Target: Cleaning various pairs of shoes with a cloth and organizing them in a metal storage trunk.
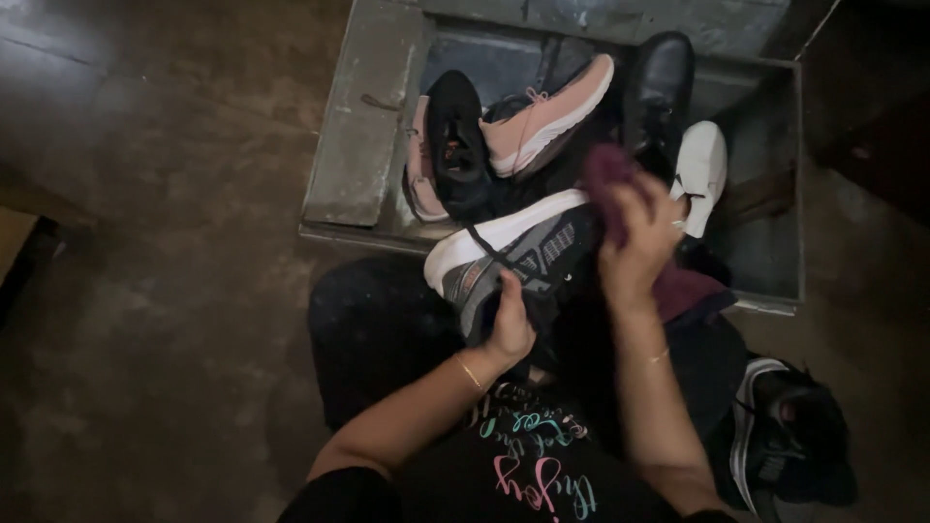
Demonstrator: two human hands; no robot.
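My left hand [511, 324] grips a grey and black sneaker with a white sole [504, 242] by its heel opening, holding it over my lap. My right hand [635, 242] is closed on a dark maroon cloth [608, 179] and presses it against the sneaker's far end. More of the cloth hangs below that hand at my right thigh.
An open grey metal trunk [363, 145] stands on the floor ahead, holding pink sneakers [542, 121], a black sneaker [455, 145], a black leather shoe [659, 87] and a white shoe [702, 169]. Another dark sneaker [790, 436] lies by my right knee. Dark floor spreads to the left.
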